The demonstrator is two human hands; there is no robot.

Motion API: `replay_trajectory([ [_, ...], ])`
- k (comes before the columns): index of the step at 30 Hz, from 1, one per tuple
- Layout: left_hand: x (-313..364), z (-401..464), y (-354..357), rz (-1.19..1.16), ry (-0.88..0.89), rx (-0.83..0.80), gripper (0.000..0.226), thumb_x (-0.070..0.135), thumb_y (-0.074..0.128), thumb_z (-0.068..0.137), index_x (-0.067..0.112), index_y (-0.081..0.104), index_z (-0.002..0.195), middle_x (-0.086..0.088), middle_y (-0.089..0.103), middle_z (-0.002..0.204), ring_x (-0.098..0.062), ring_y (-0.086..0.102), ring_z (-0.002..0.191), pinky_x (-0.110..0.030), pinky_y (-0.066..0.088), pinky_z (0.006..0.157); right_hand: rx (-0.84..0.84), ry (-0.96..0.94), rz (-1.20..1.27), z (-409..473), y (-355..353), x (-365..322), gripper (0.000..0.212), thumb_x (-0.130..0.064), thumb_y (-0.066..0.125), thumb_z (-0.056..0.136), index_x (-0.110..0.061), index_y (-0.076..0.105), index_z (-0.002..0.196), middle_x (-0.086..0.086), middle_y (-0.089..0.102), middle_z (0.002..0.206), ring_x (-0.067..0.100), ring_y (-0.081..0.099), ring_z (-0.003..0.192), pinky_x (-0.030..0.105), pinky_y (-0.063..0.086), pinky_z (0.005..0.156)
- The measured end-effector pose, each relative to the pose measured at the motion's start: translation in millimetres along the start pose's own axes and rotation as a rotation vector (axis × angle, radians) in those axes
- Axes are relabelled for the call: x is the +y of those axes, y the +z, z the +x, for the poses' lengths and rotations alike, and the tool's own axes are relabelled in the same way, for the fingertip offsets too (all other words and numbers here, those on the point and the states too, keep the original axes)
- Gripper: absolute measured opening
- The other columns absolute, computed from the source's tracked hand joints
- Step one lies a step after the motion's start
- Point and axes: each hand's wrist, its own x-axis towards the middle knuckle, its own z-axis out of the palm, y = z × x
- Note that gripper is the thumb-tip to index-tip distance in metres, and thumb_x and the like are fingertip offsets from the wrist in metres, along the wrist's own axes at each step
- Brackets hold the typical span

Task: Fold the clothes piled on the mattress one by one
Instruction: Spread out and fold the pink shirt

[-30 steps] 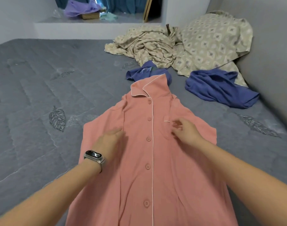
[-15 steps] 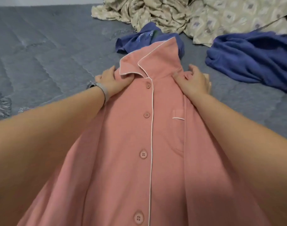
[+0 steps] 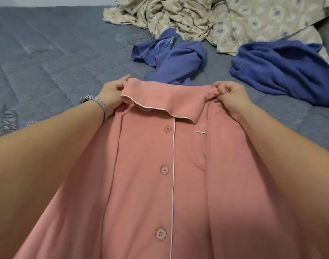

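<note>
One pink pyjama shirt [image 3: 171, 184] lies button-side up on the grey mattress [image 3: 38, 58], three buttons showing. Two hands grip its shoulders: the left hand [image 3: 111, 94] pinches the collar end, the right hand [image 3: 231, 96] clutches the other shoulder. Beyond the hands lie two blue garments [image 3: 174, 60] and one beige patterned heap [image 3: 216, 17]

There is a single view, from a camera worn on the person's head. It looks forward and steeply down along both forearms, close over the pink shirt [image 3: 178, 165], which fills the lower frame (wide-angle, so the arms bulge at the edges). Beyond the shirt's collar the mattress [image 3: 47, 53] runs away to a patterned sheet [image 3: 253, 19] at the top edge.
</note>
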Motion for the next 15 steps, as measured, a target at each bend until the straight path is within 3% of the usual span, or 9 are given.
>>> replay_trajectory([
  [2, -1.5, 3.2, -3.4, 0.087, 0.089, -0.050, 0.027, 0.012, 0.068, 0.083, 0.004, 0.061, 0.108, -0.001, 0.063, 0.110, -0.001, 0.054, 0.074, -0.008, 0.044, 0.060, 0.020, -0.031, 0.010, -1.3, -1.0, -0.6, 0.048, 0.028, 0.049, 0.075, -0.019, 0.049, 0.074, -0.006, 0.059, 0.091, -0.004, 0.056, 0.077, 0.009, 0.044, 0.074],
  [5, -0.1, 1.8, -3.3, -0.040, 0.069, -0.026, 0.032, 0.004, 0.061, 0.084, 0.020, 0.052, 0.109, -0.004, 0.056, 0.079, -0.002, 0.052, 0.054, -0.013, 0.041, 0.045, 0.007, -0.051, 0.071, -4.3, 1.4, -3.7, 0.049, 0.018, 0.059, 0.079, -0.025, 0.058, 0.103, -0.006, 0.063, 0.094, -0.004, 0.059, 0.077, 0.013, 0.047, 0.074],
  [7, 5.4, 2.4, -3.5, -0.268, -0.016, 0.028, 0.027, 0.009, 0.050, 0.089, 0.029, 0.056, 0.107, -0.002, 0.057, 0.073, -0.007, 0.056, 0.057, -0.020, 0.046, 0.058, 0.047, -0.006, 0.151, -5.2, 3.9, -10.6, 0.019, -0.009, 0.068, 0.086, -0.020, 0.067, 0.101, -0.008, 0.070, 0.085, -0.001, 0.063, 0.077, 0.016, 0.049, 0.074],
  [8, 7.7, 4.7, -5.7, -0.395, -0.097, -0.007, 0.023, 0.021, 0.046, 0.090, 0.026, 0.064, 0.104, -0.003, 0.064, 0.075, -0.013, 0.062, 0.064, -0.025, 0.047, 0.068, 0.069, 0.072, 0.225, -5.6, 5.0, -16.2, 0.021, -0.034, 0.074, 0.083, -0.018, 0.072, 0.096, -0.005, 0.074, 0.086, 0.005, 0.068, 0.082, 0.020, 0.052, 0.079],
  [10, 16.3, 2.8, -8.8, -0.544, -0.229, -0.145, 0.056, 0.046, 0.031, 0.095, 0.015, 0.077, 0.083, -0.008, 0.073, 0.081, -0.021, 0.071, 0.074, -0.027, 0.052, 0.072, 0.071, 0.181, 0.314, 3.4, 0.9, -13.3, 0.068, -0.074, 0.067, 0.066, -0.011, 0.074, 0.092, 0.010, 0.074, 0.100, 0.022, 0.071, 0.097, 0.036, 0.055, 0.090],
  [11, 20.3, 1.7, -9.0, -0.511, -0.251, -0.212, 0.071, 0.059, 0.027, 0.094, 0.016, 0.078, 0.071, -0.008, 0.074, 0.079, -0.021, 0.071, 0.073, -0.025, 0.054, 0.067, 0.071, 0.191, 0.294, 5.6, 0.2, -11.6, 0.076, -0.081, 0.062, 0.065, -0.011, 0.074, 0.091, 0.013, 0.074, 0.101, 0.025, 0.070, 0.097, 0.039, 0.055, 0.091],
  [13, 19.9, 1.0, -0.6, -0.169, -0.218, -0.238, 0.055, 0.069, 0.048, 0.082, 0.022, 0.070, 0.064, 0.003, 0.066, 0.065, -0.017, 0.063, 0.060, -0.021, 0.047, 0.052, 0.017, 0.187, 0.174, 8.5, 1.8, -9.4, 0.071, -0.086, 0.066, 0.053, -0.021, 0.074, 0.079, -0.001, 0.074, 0.083, 0.012, 0.070, 0.079, 0.028, 0.056, 0.080],
  [14, 15.9, 4.1, 2.9, 0.045, -0.181, -0.197, 0.037, 0.063, 0.066, 0.075, 0.026, 0.065, 0.078, 0.008, 0.061, 0.069, -0.013, 0.057, 0.064, -0.021, 0.044, 0.052, -0.015, 0.183, 0.085, 6.7, 5.8, -13.7, 0.067, -0.085, 0.071, 0.046, -0.024, 0.071, 0.075, -0.010, 0.071, 0.073, 0.004, 0.065, 0.069, 0.021, 0.052, 0.072],
  [15, 13.5, 4.8, 7.0, 0.205, -0.125, -0.159, 0.041, 0.051, 0.078, 0.071, 0.027, 0.057, 0.098, 0.011, 0.058, 0.082, -0.009, 0.055, 0.075, -0.018, 0.043, 0.059, -0.060, 0.164, -0.021, 6.1, 10.3, -14.1, 0.067, -0.082, 0.074, 0.043, -0.025, 0.068, 0.077, -0.014, 0.068, 0.073, 0.002, 0.062, 0.069, 0.020, 0.050, 0.073],
])
